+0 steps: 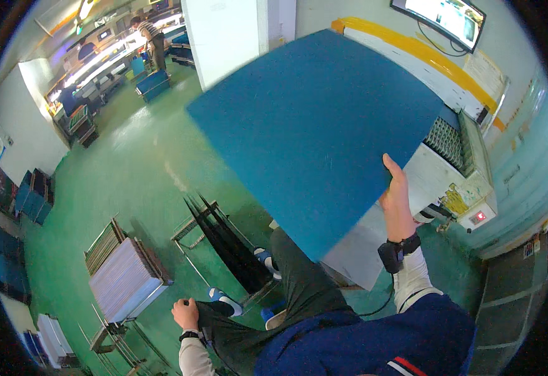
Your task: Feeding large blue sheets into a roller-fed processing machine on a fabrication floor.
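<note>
The right hand (pixel 398 203) is gripping the lower right edge of a large flat blue rectangular board (pixel 315 135), lifting it above the white machine (pixel 456 182). The left hand (pixel 185 313), well apart, is resting closed on the knee, holding nothing visible.

Large flat blue board (pixel 315 135), plain and matte, raised and tilted above the green floor, pinched at its lower right edge by the right hand (pixel 398 202).
</note>
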